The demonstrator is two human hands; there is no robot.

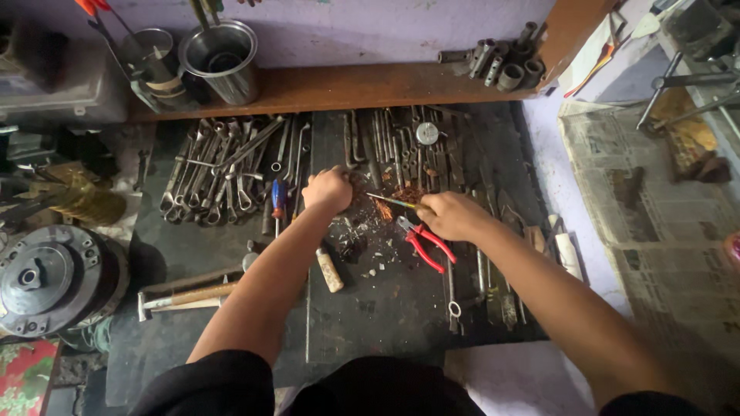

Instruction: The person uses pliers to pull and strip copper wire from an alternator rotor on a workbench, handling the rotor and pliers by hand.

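At the far left of the frame a round black metal disc (48, 279) sat at the edge of the dark worktop (385, 308), and above it, on the wooden shelf (347, 86) at the top, stood a steel cup (222, 60). Right of the disc lay a wooden-handled hammer (189, 296), and above that a fanned row of spanners (223, 173) in the upper left of the worktop.

Just left of centre the left hand (327, 189) was balled into a fist, knuckles up, pressed down beside a scatter of reddish copper strands (405, 194) and pale scraps; whatever it gripped was hidden inside the fist, so I could not tell what it was. A second wooden handle (330, 270) lay below it, touching the forearm.

Right of centre the right hand (451, 216) was closed on a thin screwdriver (389, 201), its tip pointing left into the copper strands. Red-handled pliers (420, 243) lay free on the worktop directly beneath that hand.

By my judgement the step in hand was picking or prying at the copper with the point while the fist steadied the piece. The next move would call for a firm hold on the left and small, controlled levering.

Newspaper (663, 223) covered the surface at the far right.
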